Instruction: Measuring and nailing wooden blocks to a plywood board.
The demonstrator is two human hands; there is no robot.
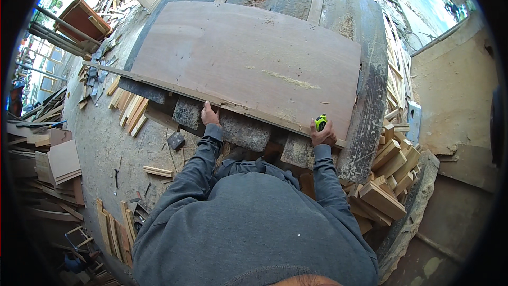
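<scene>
A large plywood sheet lies flat on the workbench, with a streak of sawdust across its right part. Along its near edge runs a long narrow wooden strip, which sticks out past the sheet at the left. My left hand grips this strip near its middle, thumb on top, the other fingers partly hidden. A lime-green and black tape measure is in my right hand, closed around it at the sheet's near right corner. No drawn-out blade can be made out.
The dark, worn workbench shows around the sheet. Stacked timber offcuts lie to the right, beside a concrete edge. On the floor at left are wood strips, more strips and board pieces.
</scene>
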